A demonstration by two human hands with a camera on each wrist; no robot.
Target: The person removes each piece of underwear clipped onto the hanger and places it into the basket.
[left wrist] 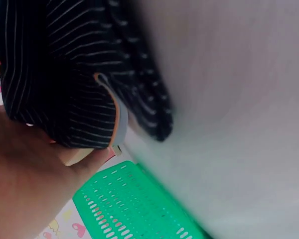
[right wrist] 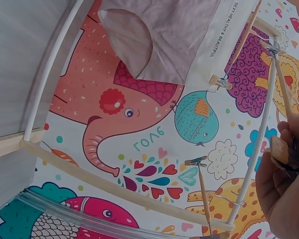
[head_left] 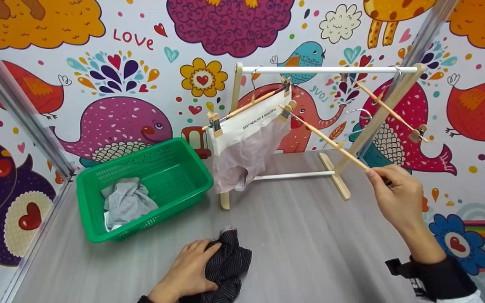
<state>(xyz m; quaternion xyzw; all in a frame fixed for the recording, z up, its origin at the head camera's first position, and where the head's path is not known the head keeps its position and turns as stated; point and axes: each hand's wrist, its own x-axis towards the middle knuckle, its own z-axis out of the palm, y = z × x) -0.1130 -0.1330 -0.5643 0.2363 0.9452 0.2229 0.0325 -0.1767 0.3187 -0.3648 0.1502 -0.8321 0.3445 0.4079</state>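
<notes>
My left hand (head_left: pixel 192 266) grips a dark pinstriped garment (head_left: pixel 229 265) low over the table; its folds and a pale edge (left wrist: pixel 120 119) show in the left wrist view. My right hand (head_left: pixel 396 198) pinches one end of a wooden clip hanger (head_left: pixel 331 141), lifted off the rack and slanting across its front. A clip at my fingers (right wrist: pixel 284 153) shows in the right wrist view; the hanger's far clip (head_left: pixel 286 108) overlaps the hung garment in the head view. On the rack, pale pink underpants (head_left: pixel 246 155) with a white lettered waistband hang from another clip hanger (head_left: pixel 251 103).
The rack (head_left: pixel 322 70) has white bars and wooden legs. Another hanger (head_left: pixel 387 107) hangs at its right end. Left of it, a green basket (head_left: pixel 183 176) holds grey cloth (head_left: pixel 126 200). A patterned wall (head_left: pixel 141 80) stands behind the grey table (head_left: pixel 293 235).
</notes>
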